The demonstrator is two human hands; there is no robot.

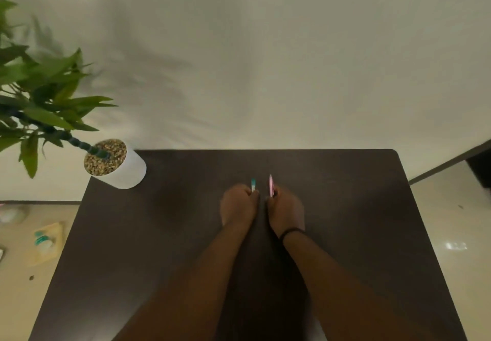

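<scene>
Both my hands are over the middle of a dark brown table [159, 234], side by side and a little apart. My left hand [239, 205] is curled round a small teal and white stick-like object [253, 184] that pokes out forward from the fingers. My right hand [285, 208] pinches a thin pink stick-like object [270, 185], also pointing away from me. A black band sits on my right wrist. What the two small objects are is too blurred to tell.
A white pot [125, 170] filled with pebbles stands on the table's far left corner, with a leafy green plant [39, 96] leaning left. A white cloth backdrop [265, 61] hangs behind the table. On the floor at left lie a yellowish pad with teal items [46, 242].
</scene>
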